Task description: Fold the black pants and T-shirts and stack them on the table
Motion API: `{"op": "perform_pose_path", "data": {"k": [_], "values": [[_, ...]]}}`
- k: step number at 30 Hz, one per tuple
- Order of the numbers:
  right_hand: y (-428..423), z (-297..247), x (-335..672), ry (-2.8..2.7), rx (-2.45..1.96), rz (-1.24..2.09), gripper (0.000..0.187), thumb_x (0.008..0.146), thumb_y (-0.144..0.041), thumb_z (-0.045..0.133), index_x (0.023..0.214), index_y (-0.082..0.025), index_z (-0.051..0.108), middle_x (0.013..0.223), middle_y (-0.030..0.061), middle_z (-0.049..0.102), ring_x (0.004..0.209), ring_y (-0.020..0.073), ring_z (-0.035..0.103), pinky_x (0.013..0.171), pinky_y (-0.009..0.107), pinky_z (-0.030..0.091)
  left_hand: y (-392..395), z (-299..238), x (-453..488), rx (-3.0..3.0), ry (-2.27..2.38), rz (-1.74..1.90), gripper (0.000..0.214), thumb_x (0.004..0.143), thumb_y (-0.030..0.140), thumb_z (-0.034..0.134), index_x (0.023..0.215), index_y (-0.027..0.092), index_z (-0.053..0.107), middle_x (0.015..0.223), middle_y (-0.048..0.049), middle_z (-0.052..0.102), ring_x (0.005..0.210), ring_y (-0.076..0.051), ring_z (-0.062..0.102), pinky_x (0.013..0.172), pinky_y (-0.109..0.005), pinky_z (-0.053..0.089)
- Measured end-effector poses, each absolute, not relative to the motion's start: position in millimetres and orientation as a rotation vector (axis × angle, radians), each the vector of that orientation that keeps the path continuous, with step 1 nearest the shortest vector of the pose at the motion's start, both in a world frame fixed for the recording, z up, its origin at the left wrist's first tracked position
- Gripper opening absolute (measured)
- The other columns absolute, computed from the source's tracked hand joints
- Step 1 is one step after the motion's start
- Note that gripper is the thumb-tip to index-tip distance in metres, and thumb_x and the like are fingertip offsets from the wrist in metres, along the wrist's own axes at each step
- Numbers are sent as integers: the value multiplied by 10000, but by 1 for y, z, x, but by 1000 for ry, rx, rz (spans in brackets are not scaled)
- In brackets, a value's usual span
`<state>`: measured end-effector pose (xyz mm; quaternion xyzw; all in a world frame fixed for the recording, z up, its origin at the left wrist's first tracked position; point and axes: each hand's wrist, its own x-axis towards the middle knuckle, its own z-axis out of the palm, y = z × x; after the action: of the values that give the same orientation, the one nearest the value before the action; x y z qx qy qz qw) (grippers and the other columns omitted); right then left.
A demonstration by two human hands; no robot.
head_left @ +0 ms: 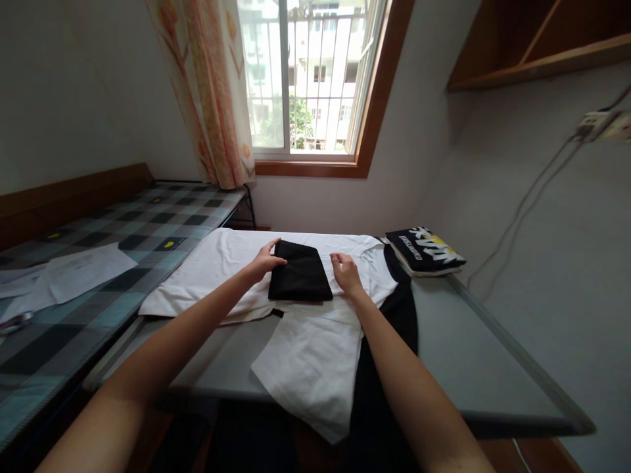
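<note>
A white T-shirt [227, 263] is spread across the grey table, with a pale sleeve [315, 368] hanging over the front edge. On the shirt rests a flat black rectangular piece [300, 276]; whether it is a board or folded cloth I cannot tell. My left hand [266, 261] grips its left edge, thumb on top and fingers at the upper corner. Just off its right edge is my right hand [346, 270], fingers loosely curled together over the shirt, with no object visible in them. Black cloth [403, 312] lies under the shirt's right end and beneath my right forearm.
A folded black garment with white and yellow print [426, 251] sits at the table's [468, 348] back right. To the left stands a bed with a checked cover [98, 226] and papers [73, 276]. A shelf [542, 59] overhangs the right; a curtain [207, 98] hangs by the window.
</note>
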<state>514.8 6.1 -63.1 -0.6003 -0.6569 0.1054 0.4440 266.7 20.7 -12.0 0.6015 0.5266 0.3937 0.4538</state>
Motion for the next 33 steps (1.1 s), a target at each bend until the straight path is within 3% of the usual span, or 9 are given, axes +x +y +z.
{"op": "perform_pose_path", "data": {"k": [6,9,12,15,19,23,27,30,33], "values": [[8,-65,517,-1543,-1434,276,434,926,-455,391,992,-153,696,1000,158,689,987,270,611,943,427,466,24,51,282,2436,1288,1320,856,774,87,555,1550,238,225,1276,-85,599,1105,-245,552,1014,-411,412],[9,-65,519,-1451,-1405,303,424,913,-448,405,1050,-151,675,1037,160,672,963,258,618,915,422,485,18,51,294,2875,1173,1003,736,851,50,447,1536,268,290,1318,-79,573,1175,-266,504,1074,-438,330],[11,-66,521,-1338,-1407,301,437,902,-426,404,1090,-122,656,1075,181,649,956,248,617,895,409,499,7,17,307,3063,1023,583,620,898,75,410,1481,287,410,1327,-93,564,1148,-268,524,1052,-430,345],[12,-68,522,-1343,-1428,294,402,894,-399,419,1075,-135,663,1057,168,655,938,244,619,891,416,504,-4,-23,314,3047,951,428,493,925,150,448,1389,297,526,1307,-95,579,1134,-264,542,1020,-418,382],[10,-70,520,-1533,-1432,341,340,870,-353,489,1070,-143,666,1001,133,667,852,219,636,862,408,517,-14,-43,307,2936,990,623,421,957,299,486,1374,261,528,1351,-97,545,1159,-251,542,1027,-420,394],[3,-70,515,-1762,-1402,397,426,830,-376,602,1193,-155,628,1075,119,653,846,193,644,827,365,530,-15,-41,283,2839,1081,810,352,913,286,561,1258,246,615,1266,-81,588,1134,-246,551,1012,-413,420],[-3,-69,511,-1893,-1467,322,635,771,-404,686,1331,-133,556,1171,160,622,1011,246,627,910,387,502,-5,-44,260,2551,1421,1096,344,846,279,624,1185,228,656,1219,-102,601,1177,-277,525,1049,-449,402],[-6,-68,507,-1919,-1480,270,676,808,-419,649,1390,-107,501,1271,197,591,1200,291,548,1019,427,435,8,-53,251,2133,1580,1246,356,879,316,560,1198,179,638,1177,-120,629,1158,-263,554,1014,-425,442],[-8,-66,503,-1945,-1484,258,680,816,-380,633,1427,-134,467,1337,184,559,1253,293,510,1046,438,411,16,-59,248,1978,1543,1202,388,842,367,599,1161,150,643,1158,-132,654,1079,-252,602,934,-386,491]]}}
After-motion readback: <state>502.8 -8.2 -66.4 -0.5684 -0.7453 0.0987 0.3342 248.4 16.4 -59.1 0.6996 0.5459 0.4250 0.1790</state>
